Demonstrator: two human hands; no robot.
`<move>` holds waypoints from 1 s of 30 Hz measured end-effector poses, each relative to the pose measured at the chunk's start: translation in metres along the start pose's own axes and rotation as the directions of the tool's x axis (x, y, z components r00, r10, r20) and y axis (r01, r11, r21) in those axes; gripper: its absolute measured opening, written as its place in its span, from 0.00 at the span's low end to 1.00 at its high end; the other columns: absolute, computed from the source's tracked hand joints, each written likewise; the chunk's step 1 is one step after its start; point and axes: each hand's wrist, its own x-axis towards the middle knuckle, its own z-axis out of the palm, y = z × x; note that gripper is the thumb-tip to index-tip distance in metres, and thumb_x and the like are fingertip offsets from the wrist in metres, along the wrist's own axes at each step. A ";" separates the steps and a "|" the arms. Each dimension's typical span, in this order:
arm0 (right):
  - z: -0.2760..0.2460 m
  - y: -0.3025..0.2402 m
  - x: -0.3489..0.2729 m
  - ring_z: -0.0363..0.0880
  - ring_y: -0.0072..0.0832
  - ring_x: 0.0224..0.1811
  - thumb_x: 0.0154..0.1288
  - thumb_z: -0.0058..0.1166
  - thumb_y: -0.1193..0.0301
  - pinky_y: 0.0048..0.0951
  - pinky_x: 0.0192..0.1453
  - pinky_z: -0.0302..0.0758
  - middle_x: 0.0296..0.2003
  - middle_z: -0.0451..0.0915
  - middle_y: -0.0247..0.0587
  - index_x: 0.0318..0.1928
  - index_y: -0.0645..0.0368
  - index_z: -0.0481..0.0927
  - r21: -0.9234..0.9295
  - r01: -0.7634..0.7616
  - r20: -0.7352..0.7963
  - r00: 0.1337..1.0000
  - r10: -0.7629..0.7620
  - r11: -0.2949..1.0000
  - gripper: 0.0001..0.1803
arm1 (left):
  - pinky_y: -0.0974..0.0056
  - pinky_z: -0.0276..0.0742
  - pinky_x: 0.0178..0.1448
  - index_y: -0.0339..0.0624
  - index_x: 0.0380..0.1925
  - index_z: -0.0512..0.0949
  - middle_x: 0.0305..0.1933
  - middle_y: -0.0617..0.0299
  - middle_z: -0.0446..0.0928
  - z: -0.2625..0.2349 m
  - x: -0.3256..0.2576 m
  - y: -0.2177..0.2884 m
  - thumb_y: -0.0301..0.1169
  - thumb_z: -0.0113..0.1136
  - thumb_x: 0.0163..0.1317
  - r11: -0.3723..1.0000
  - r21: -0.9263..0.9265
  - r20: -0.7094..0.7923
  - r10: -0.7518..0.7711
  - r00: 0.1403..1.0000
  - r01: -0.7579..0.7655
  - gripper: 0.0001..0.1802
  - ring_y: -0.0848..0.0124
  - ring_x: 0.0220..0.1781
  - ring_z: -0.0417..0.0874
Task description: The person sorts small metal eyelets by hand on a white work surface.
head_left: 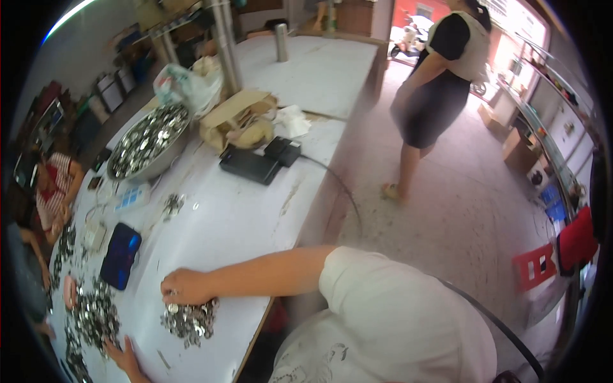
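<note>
My right hand [185, 286] reaches across the white table with its fingers curled in, at the upper edge of a small pile of shiny metal pieces [191, 325]. What sits inside those fingers, if anything, is hidden. Lower left, my left hand [123, 357] has thumb and fingers apart, with the fingertips touching the edge of a larger heap of similar metal pieces [96, 316]. A dark phone-like slab with a blue sheen [121, 256] lies beyond that heap, and a pink object [69, 292] rests at its left side.
Farther up the white table [255, 217] stand a large basin [172, 153] full of metal pieces, a paper bag [236, 115], a black box [249, 166] with a cable and a metal cylinder [281, 43]. People sit at the left; another person [440, 76] stands at the right.
</note>
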 end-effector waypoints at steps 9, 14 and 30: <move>-0.017 -0.007 0.000 0.74 0.45 0.45 0.65 0.49 0.60 0.39 0.52 0.69 0.39 0.77 0.48 0.40 0.59 0.76 0.002 -0.032 0.136 0.990 0.031 0.999 0.15 | 0.39 0.53 0.67 0.68 0.68 0.54 0.72 0.49 0.50 -0.017 0.013 0.059 0.71 0.56 0.42 0.877 0.125 -0.044 -0.463 0.885 0.465 0.53 0.53 0.73 0.50; -0.021 -0.018 0.010 0.73 0.44 0.48 0.66 0.49 0.61 0.40 0.54 0.68 0.41 0.76 0.47 0.41 0.60 0.75 -0.045 0.048 0.260 0.965 -0.035 0.998 0.14 | 0.44 0.66 0.59 0.61 0.57 0.70 0.54 0.52 0.71 -0.013 0.019 0.028 0.65 0.60 0.44 0.933 0.076 -0.185 -0.334 0.924 0.352 0.40 0.53 0.60 0.69; -0.016 -0.004 0.007 0.73 0.44 0.46 0.62 0.51 0.63 0.37 0.51 0.71 0.42 0.75 0.48 0.41 0.61 0.75 0.121 -0.006 0.215 0.976 -0.021 0.993 0.14 | 0.51 0.72 0.46 0.41 0.41 0.76 0.39 0.47 0.73 -0.014 0.019 0.030 0.39 0.56 0.61 0.996 -0.029 -0.396 -0.094 0.913 0.089 0.15 0.49 0.42 0.74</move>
